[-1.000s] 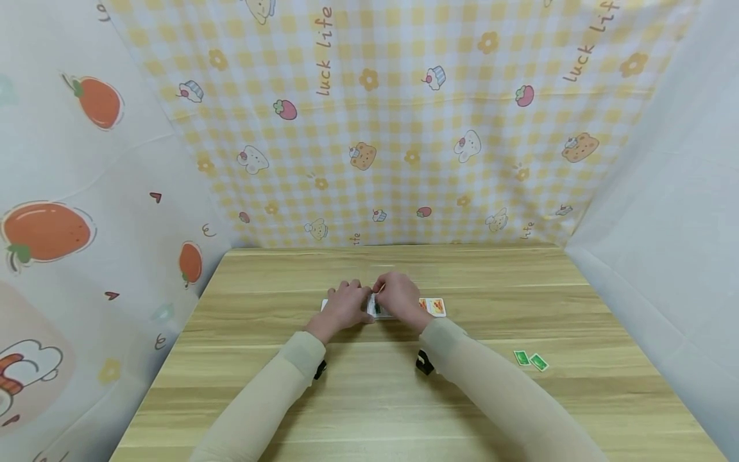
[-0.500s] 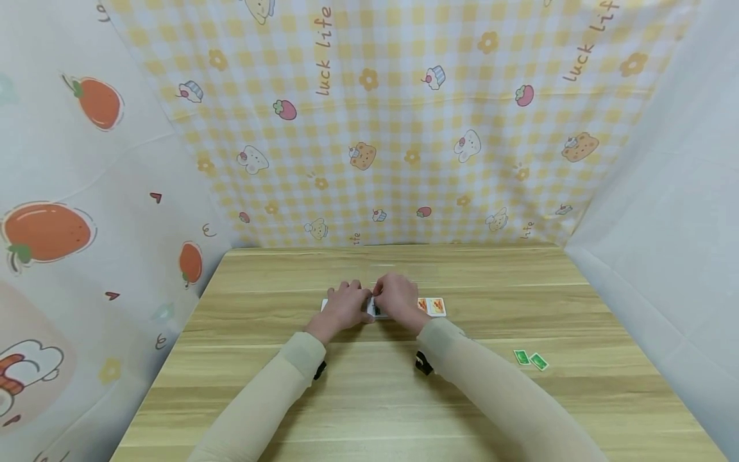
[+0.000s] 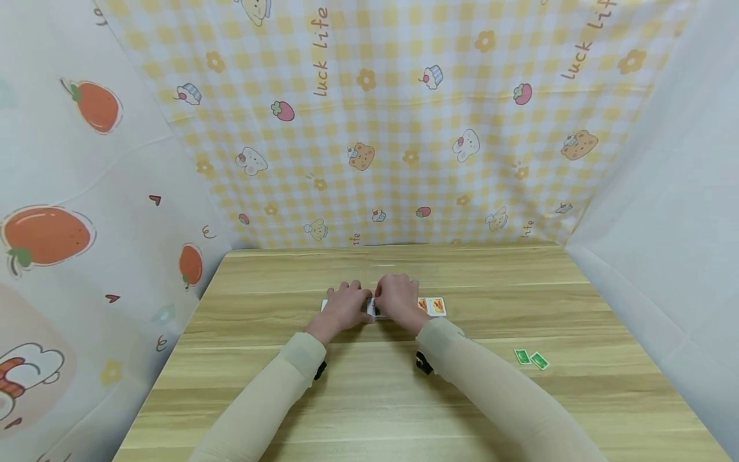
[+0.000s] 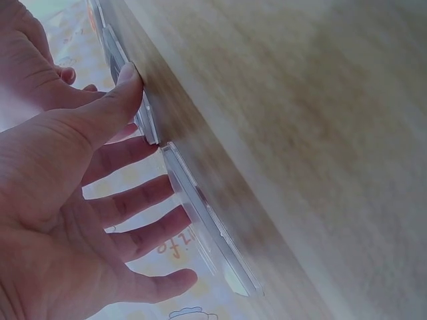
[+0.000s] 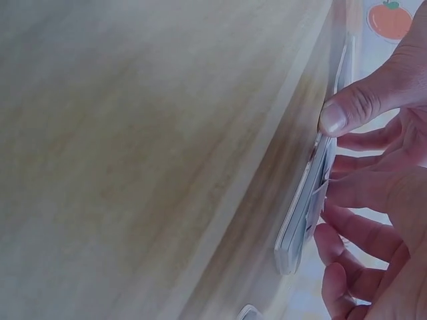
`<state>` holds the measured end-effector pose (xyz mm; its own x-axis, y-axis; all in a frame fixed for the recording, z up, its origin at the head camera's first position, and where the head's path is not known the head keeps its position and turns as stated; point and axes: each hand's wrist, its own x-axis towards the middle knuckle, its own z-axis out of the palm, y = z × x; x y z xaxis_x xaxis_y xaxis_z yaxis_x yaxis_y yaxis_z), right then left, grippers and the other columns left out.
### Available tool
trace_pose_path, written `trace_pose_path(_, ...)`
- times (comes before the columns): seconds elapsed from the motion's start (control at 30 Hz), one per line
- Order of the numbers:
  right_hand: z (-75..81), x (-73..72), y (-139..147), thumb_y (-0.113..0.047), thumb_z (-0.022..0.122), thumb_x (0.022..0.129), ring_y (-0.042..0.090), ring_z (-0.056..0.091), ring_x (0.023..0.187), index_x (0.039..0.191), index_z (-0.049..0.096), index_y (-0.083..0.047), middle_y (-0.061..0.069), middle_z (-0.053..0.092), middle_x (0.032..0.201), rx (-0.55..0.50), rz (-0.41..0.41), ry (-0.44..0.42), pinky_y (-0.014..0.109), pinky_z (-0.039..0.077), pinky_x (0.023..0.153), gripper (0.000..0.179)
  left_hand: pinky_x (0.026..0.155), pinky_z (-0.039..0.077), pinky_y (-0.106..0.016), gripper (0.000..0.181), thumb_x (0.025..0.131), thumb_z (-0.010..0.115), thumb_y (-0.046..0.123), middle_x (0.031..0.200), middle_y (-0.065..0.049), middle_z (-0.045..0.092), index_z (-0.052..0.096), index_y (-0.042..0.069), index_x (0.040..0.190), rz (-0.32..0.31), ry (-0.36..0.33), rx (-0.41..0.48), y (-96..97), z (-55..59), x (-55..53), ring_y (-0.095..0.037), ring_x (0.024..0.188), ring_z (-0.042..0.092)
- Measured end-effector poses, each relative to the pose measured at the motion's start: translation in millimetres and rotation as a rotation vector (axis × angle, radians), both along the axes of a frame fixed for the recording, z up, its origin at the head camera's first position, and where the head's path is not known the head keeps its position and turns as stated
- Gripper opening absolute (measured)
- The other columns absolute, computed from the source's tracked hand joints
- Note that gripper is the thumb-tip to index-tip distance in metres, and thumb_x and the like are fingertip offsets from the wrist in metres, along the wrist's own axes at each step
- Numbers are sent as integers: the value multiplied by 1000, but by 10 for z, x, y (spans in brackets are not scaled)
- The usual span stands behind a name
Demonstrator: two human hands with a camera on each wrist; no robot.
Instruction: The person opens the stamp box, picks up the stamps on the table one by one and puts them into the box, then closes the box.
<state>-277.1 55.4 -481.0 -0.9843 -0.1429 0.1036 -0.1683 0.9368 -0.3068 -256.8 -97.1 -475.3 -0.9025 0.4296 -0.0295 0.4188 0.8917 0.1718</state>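
Low flat cases stand in a row across the table, one [image 5: 298, 217] between my hands. My left hand [image 3: 346, 307] holds that case near its left end, thumb on the near edge and index finger on the far edge. Its other fingers stretch over a neighbouring case [image 4: 210, 223]. My right hand [image 3: 398, 298] bends over the same case and pinches a small thin card [image 5: 317, 205] against its upper face. In the head view my fingers hide most of this card. Orange-pictured cards [image 3: 437, 306] show at the row's right end.
Two small green cards [image 3: 539, 360] lie on the wooden table [image 3: 369, 398] to the right. Faint clear outlines with a glint [image 3: 382, 265] show behind the hands. A checked cloth [image 3: 369, 179] hangs behind the table, with white cloth at both sides.
My right hand has dipped slightly toward the case. A yellowish edge seen between its fingertips a second ago is now out of sight. My left hand stays put.
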Motion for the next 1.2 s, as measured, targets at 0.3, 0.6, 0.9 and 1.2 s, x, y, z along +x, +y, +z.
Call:
trace_pose_path(0.3, 10, 15, 24, -29, 77, 85, 26, 59, 88, 77, 78, -27, -8, 70, 84, 16, 8, -9, 50, 42, 82, 8, 87, 42, -62, 56, 83, 80, 49, 115, -7, 58, 68, 21, 131, 5, -7, -5, 1, -39, -10, -32, 102, 52)
trace_pose_path(0.6, 119, 130, 330, -37, 79, 86, 25, 56, 87, 106, 80, -14, 4, 71, 101, -31, 126, 10, 42, 45, 73, 30, 86, 42, -60, 56, 84, 79, 50, 116, -6, 57, 67, 20, 130, 0, -8, 9, 17, -73, -12, -31, 103, 51)
trace_pose_path(0.9, 14, 233, 480, -54, 83, 77, 28, 48, 95, 113, 77, -18, 6, 63, 111, 61, 197, -3, 45, 39, 74, 51, 85, 42, -57, 52, 83, 80, 49, 111, -4, 57, 69, 21, 126, 6, 11, -15, -12, -19, -30, -28, 98, 51)
trace_pose_path(1.2, -25, 203, 528, -53, 84, 78, 26, 48, 92, 112, 77, -29, 4, 63, 107, 59, 238, 12, 45, 39, 73, 43, 84, 41, -56, 51, 83, 81, 48, 111, -6, 58, 69, 21, 124, 8, 1, -1, -2, -20, -21, -28, 98, 50)
